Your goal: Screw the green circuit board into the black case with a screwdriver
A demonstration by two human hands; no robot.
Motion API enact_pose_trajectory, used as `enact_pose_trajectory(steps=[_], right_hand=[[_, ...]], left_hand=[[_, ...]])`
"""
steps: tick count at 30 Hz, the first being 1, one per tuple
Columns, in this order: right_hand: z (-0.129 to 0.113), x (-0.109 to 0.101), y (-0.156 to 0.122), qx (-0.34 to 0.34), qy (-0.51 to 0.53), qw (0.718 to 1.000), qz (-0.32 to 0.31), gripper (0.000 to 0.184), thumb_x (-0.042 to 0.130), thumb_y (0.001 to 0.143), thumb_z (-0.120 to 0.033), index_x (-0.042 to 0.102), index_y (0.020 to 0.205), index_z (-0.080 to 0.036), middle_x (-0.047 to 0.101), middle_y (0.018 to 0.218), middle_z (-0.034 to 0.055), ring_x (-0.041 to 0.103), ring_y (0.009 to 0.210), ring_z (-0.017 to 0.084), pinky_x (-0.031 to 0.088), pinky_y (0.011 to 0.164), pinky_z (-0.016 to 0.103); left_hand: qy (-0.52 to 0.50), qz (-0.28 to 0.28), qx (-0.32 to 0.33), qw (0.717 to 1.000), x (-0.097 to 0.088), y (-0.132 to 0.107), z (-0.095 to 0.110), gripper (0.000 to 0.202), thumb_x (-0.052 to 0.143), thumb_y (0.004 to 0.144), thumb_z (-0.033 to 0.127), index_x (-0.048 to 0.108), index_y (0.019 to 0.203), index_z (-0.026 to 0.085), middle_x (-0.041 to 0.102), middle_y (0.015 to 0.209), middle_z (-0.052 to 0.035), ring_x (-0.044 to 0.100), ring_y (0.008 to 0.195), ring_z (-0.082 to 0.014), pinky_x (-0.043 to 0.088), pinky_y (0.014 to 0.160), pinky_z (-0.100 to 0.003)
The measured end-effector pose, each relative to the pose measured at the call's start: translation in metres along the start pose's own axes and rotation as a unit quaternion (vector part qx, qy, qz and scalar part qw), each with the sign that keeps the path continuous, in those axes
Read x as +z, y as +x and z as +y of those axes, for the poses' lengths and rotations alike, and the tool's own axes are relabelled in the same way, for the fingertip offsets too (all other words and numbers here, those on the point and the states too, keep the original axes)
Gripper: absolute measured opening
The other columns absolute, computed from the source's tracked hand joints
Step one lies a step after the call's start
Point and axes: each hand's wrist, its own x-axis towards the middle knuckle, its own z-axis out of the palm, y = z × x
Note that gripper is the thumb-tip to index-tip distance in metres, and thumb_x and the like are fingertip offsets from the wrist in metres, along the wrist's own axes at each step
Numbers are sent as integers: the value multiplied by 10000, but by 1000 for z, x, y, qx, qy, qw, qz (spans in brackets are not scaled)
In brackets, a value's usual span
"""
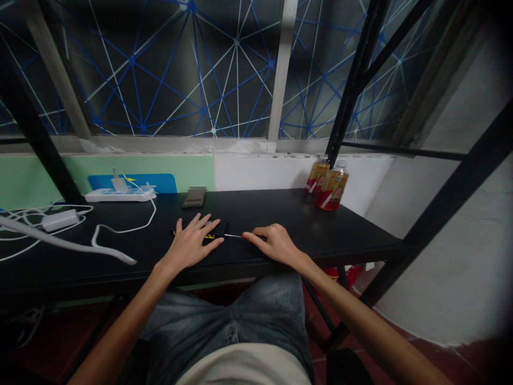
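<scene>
My left hand [192, 240] lies flat near the front of the black table, fingers spread. Under it is a dark flat thing with yellow marks [209, 236], mostly covered by the hand, so its kind does not show. A thin silver rod with a red end [233, 235] extends to the right from beside my left thumb. Its red end is pinched between the thumb and fingers of my right hand [274, 241], which rests on the table. Whether the rod joins the dark thing, I cannot tell.
A phone-like dark slab [194, 197] lies behind my left hand. At the back left are a white power strip [120, 194], a white adapter [60, 220] and tangled white cables. Two drink bottles [333, 187] stand at the back right. Black frame posts [352, 80] rise beside the table [256, 208].
</scene>
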Motion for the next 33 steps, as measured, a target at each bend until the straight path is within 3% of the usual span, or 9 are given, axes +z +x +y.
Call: enact_pose_trajectory(steps=[3,5,10,14,19,21,24,29,33], right_hand=[[1,1,1,4,37,999,-6,305,660,834,-506,676,860,-203,594,561,-34,481,491,112,287,520,232],[4,2,0,0,65,998,-7,286,701,807,-471,651,860,-194,585,562,-42,471,491,108,291,511,224],[7,2,-1,-39,36,998,21,363,553,925,-491,686,776,-188,692,733,32,587,636,138,346,610,243],[2,1,2,-37,0,999,0,502,415,990,-479,657,667,-180,635,627,34,554,581,134,327,592,256],[4,3,3,-14,87,996,-20,311,685,825,-476,664,925,-182,594,609,-26,498,518,111,331,533,224],[8,4,2,-11,120,993,-16,289,711,808,-446,653,905,-179,599,621,-27,504,528,110,338,525,219],[10,5,0,-19,103,994,-1,287,650,863,-468,687,834,-186,660,699,9,555,594,127,361,572,234],[4,3,0,-31,20,999,-16,482,430,983,-488,697,725,-180,671,693,53,588,630,152,363,621,269],[4,4,0,-13,64,998,-23,295,645,861,-477,696,935,-196,691,749,23,595,633,146,377,599,246]], left_hand=[[6,-6,-4,1000,-1,1,1,583,424,938,602,461,1436,302,414,1523,-102,340,1414,-372,222,1061,-722],[11,-12,-8,1000,-1,0,1,588,415,936,613,454,1440,311,409,1528,-90,335,1419,-362,219,1071,-712],[19,-24,-14,999,-3,0,3,593,391,941,622,439,1448,319,390,1540,-75,318,1430,-348,210,1085,-699],[22,-23,-14,999,-2,0,2,598,386,940,628,436,1451,321,392,1539,-80,315,1432,-344,203,1093,-690],[23,-20,-10,999,-1,-1,1,593,378,944,626,435,1450,322,391,1540,-76,315,1430,-351,204,1085,-701],[24,-22,-9,999,-1,-1,1,594,376,944,625,431,1453,322,390,1540,-79,317,1429,-356,205,1081,-708],[25,-23,-6,999,-1,-2,1,596,375,945,624,424,1457,321,384,1543,-81,318,1428,-357,208,1077,-713],[27,-19,-6,999,0,-1,1,600,374,944,630,431,1453,318,381,1545,-87,314,1430,-354,204,1085,-702],[28,-17,-5,999,1,-1,2,600,375,943,630,422,1457,324,385,1543,-84,313,1430,-355,217,1080,-700]])
